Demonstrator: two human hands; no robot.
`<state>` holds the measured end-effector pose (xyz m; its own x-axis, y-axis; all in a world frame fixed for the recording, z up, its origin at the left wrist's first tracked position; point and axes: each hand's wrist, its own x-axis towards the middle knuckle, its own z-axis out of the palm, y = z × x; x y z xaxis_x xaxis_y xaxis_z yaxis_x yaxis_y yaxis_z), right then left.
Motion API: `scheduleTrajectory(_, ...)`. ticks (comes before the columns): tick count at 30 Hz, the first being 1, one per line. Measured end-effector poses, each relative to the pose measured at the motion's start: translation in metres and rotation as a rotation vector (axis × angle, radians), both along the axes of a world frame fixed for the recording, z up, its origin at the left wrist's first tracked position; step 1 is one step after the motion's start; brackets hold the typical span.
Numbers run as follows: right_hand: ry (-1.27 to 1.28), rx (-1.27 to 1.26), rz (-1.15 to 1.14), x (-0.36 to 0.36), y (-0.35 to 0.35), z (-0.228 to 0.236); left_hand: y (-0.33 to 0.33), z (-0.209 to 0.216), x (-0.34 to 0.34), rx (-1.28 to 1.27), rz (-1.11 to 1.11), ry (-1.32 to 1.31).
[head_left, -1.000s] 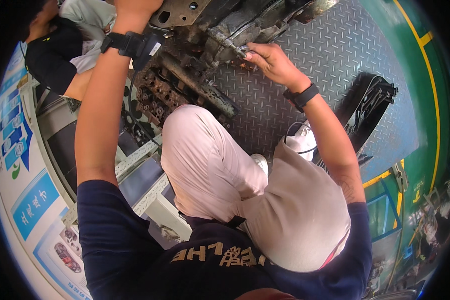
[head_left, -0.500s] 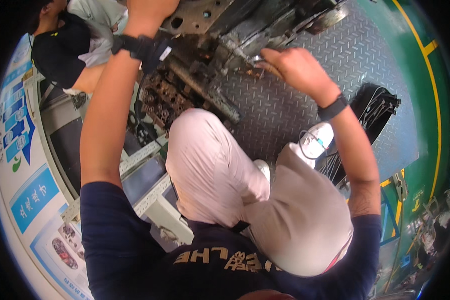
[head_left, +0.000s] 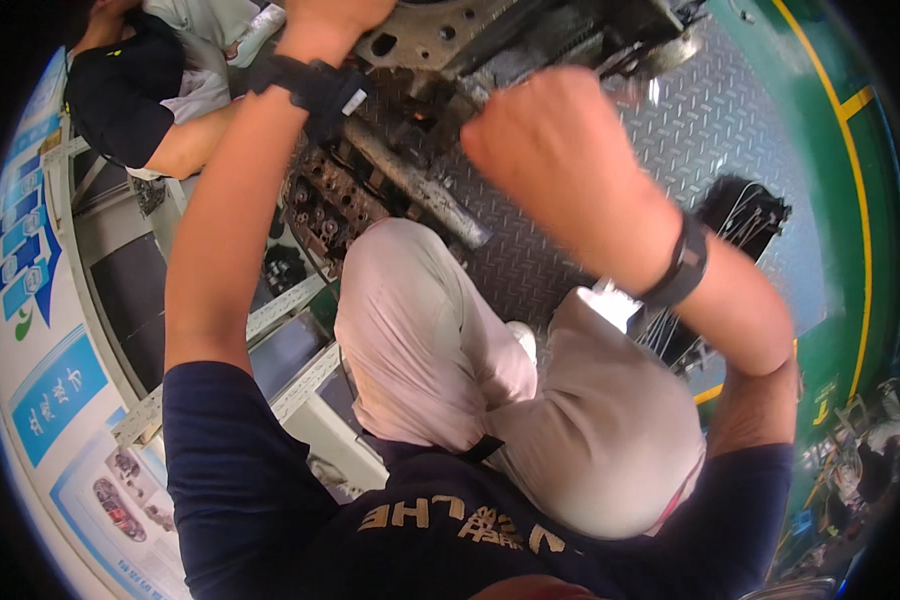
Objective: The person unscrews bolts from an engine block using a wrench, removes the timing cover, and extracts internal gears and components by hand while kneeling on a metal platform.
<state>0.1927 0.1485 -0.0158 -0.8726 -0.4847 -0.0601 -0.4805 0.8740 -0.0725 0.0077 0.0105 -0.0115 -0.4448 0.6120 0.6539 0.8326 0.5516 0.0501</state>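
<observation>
The right hand (head_left: pixel 555 125) is curled, its back to the camera, in front of the lower edge of the engine (head_left: pixel 545 35). Its fingertips are hidden and the hand is slightly blurred; whether it grips anything cannot be told. The left hand (head_left: pixel 342 18) is cut off by the upper edge of the view, next to the holed plate (head_left: pixel 418 30) of the engine; its grip and contact cannot be confirmed. The engine stands at the top centre, ahead of the person. A black band (head_left: pixel 686 262) is on the right wrist, a black strapped device (head_left: pixel 315 92) on the left.

Below the engine lies a worn metal tube (head_left: pixel 420 185), slanting down to the right. Left of it is a rusty cylinder head (head_left: pixel 335 200), near the person's left knee (head_left: pixel 400 260). The floor plate (head_left: pixel 530 280) is grey with a raised tread. A dark tray (head_left: pixel 745 215) of thin rods lies on it, beyond the right forearm.

At left are a pale metal frame (head_left: pixel 295 395) and a printed board (head_left: pixel 65 395). A co-worker in a black top (head_left: pixel 130 100) is at upper left. At right, a yellow line (head_left: pixel 863 200) crosses green flooring (head_left: pixel 835 290).
</observation>
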Motion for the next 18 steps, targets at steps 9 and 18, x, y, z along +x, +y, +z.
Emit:
scheduleTrajectory(9,-0.725,-0.966,-0.366,0.035,0.062,-0.058,-0.005,0.017,-0.003,0.011,0.051,0.036)
scheduleTrajectory(18,-0.722,-1.505,-0.510,0.079,0.043,-0.144,-0.011,0.016,-0.003,0.037,0.049,0.034)
